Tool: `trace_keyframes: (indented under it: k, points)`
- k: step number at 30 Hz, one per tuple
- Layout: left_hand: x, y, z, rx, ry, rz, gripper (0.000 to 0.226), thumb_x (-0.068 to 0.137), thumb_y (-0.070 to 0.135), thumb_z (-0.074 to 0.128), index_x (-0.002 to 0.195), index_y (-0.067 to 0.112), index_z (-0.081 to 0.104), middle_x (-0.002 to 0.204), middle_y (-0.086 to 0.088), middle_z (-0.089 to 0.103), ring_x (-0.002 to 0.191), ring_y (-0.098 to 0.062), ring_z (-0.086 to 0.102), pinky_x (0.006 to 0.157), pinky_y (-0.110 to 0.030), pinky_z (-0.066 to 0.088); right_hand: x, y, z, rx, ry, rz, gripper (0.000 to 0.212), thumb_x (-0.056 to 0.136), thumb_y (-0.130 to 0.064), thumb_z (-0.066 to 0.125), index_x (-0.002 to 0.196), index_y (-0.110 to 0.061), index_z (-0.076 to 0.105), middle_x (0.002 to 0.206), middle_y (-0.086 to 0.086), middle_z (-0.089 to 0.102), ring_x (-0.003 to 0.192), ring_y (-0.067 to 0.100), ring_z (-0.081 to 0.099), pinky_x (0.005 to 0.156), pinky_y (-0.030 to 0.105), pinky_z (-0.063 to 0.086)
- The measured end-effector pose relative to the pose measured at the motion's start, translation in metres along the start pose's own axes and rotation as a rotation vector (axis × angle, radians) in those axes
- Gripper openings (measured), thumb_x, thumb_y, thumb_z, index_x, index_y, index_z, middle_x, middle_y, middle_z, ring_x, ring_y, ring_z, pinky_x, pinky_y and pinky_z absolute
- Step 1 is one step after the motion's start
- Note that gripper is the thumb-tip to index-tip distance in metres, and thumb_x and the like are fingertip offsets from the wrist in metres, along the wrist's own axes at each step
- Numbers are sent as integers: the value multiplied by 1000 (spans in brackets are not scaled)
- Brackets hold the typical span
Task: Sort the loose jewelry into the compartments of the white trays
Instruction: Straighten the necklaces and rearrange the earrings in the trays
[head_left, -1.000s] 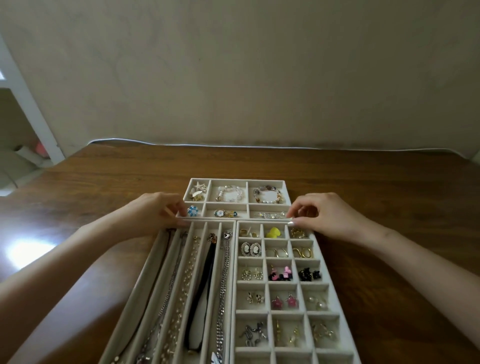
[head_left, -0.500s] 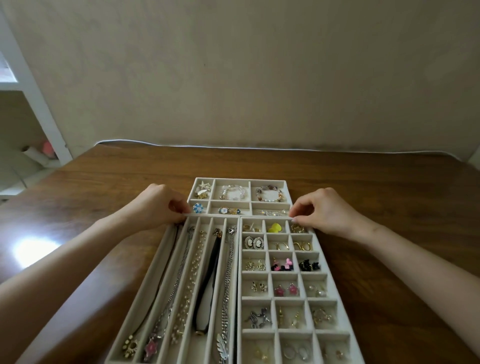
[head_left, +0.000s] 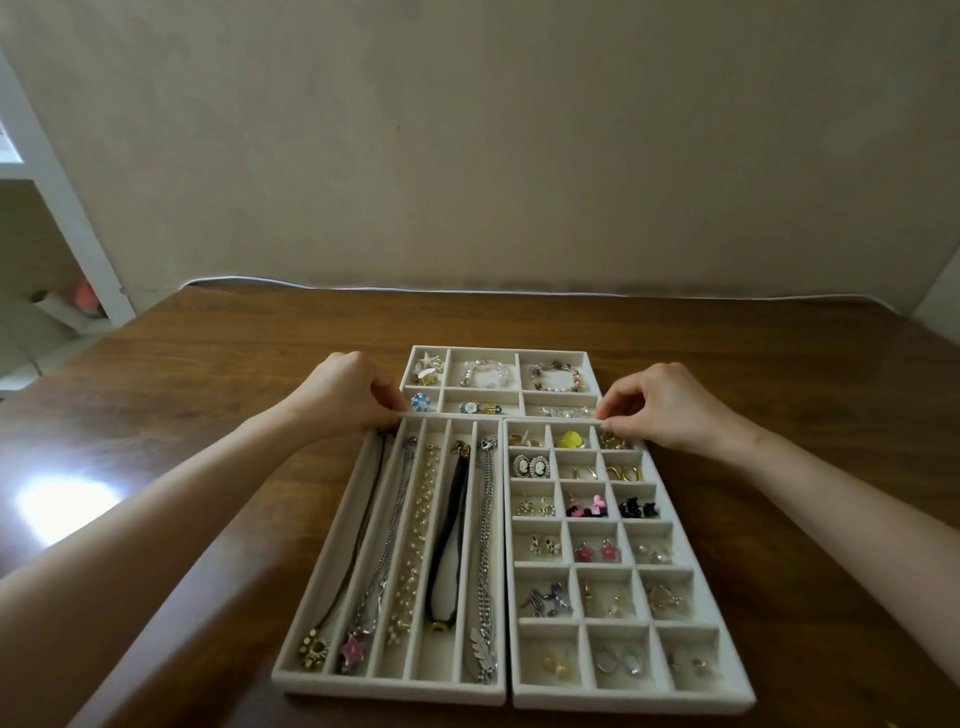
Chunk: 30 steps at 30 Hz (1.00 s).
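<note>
— Where the fingers (head_left: 388, 410) of the left hand (head_left: 343, 397) curl in, what do they have hold of?

— The far-left corner of the necklace tray (head_left: 389, 687). The tips are pinched on its rim and the knuckles are raised. The right hand (head_left: 660, 408) mirrors it across the way, with its fingertips (head_left: 609, 422) bent tight and nipping the far-right corner of the earring tray (head_left: 634, 695).

— And the jewelry itself?

— From here it all lies in compartments. The long slots on the left hold necklaces stretched lengthwise, with a black choker (head_left: 451, 540) in the fourth slot. The grid on the right holds small pairs: cameo earrings (head_left: 531, 466), pink flower studs (head_left: 597, 551), and a yellow piece (head_left: 569, 440) in the far row.

— Do the two long trays touch?

— Yes, side by side, edge against edge. A smaller tray (head_left: 501, 349) lies crosswise just beyond them, against their far ends, with beaded bracelets (head_left: 483, 375) in its larger compartments. Both bare forearms reach in over the wooden table (head_left: 208, 374), one on each side of the trays.
</note>
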<state>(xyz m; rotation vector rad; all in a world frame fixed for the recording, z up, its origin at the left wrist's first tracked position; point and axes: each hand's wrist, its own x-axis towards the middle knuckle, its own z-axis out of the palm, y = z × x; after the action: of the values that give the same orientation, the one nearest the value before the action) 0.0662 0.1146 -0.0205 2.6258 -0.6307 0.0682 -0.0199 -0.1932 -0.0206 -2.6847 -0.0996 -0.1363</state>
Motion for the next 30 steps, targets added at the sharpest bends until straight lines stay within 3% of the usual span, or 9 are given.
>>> trace_keyframes:
  k: [8,25,30]
  points:
    - [22,28,19,-45,-31,0,7,74,14,74,80,16,75,65,12,64,59,-7,62,46,-5,44,-5,29,-17,-25,11,72,10,82,-16,72,91,-18,73,82,-14,63,79,-4,57,63,9,38]
    - [36,70,44,-79,-87,74,7,79,12,72,86,10,73,72,6,62,55,-6,59,42,-9,43,-24,69,-37,-36,25,172,10,83,-17,70,91,-21,71,89,-12,63,83,-2,55,66,9,35]
    - [34,71,46,-54,-82,78,9,80,19,71,87,13,72,79,5,65,65,-6,59,47,-11,44,-29,67,-36,-18,48,187,11,84,-15,69,95,-18,71,96,-7,64,90,6,57,78,19,39]
